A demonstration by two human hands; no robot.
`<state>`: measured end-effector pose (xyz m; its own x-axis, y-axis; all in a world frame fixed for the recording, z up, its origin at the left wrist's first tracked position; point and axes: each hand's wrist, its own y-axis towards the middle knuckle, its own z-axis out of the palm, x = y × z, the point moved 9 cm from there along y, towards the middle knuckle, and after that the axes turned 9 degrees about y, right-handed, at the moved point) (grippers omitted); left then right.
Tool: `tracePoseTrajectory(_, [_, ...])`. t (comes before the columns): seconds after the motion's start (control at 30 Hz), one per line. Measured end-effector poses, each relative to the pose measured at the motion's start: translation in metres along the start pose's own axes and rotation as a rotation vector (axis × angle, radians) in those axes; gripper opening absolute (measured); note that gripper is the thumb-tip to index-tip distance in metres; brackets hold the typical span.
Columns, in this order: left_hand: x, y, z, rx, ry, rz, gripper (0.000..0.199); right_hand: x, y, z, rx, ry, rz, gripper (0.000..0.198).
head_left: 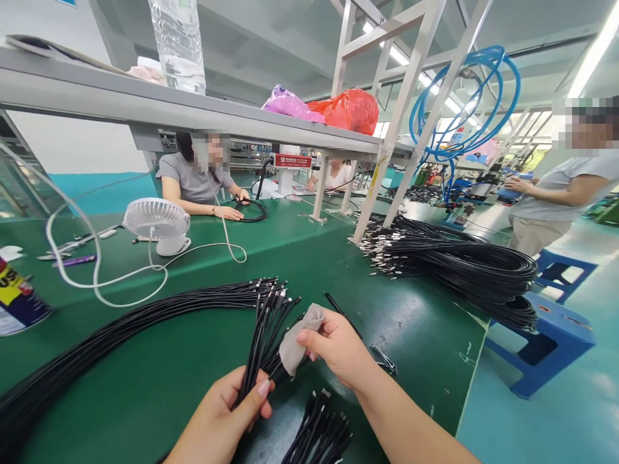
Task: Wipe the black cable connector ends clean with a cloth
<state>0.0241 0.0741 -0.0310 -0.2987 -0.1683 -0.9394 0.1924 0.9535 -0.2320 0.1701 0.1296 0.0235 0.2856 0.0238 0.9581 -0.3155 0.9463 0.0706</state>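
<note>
A bundle of black cables point(258, 345) with metal plug ends is gripped in my left hand point(236, 403), its fingers wrapped round it. My right hand point(338, 345) pinches a whitish cloth point(294, 345) between thumb and fingers, up against the cables at the right of the bundle. The cloth hides part of those cables. To the left, a long row of black cables point(169, 312) curves across the green table, plug ends near the held bundle. Another group of cable ends point(322, 428) lies below my hands.
Coiled black cables point(449, 264) are heaped at the table's right, beside a blue stool point(556, 328). A white fan point(159, 222) with its cord and a spray can point(19, 299) stand left. A shelf point(232, 119) spans overhead. Across the table, a person point(198, 177) handles a cable.
</note>
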Motion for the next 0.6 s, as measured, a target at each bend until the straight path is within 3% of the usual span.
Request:
tracePoseTrajectory(0.27, [-0.008, -0.001, 0.006, 0.046, -0.167, -0.054, 0.059, -0.002, 0.001, -0.001, 0.008, -0.037, -0.032, 0.052])
tracePoseTrajectory(0.6, [-0.005, -0.001, 0.011, 0.086, -0.185, -0.055, 0.055, -0.002, -0.001, -0.005, 0.031, 0.078, 0.057, 0.043])
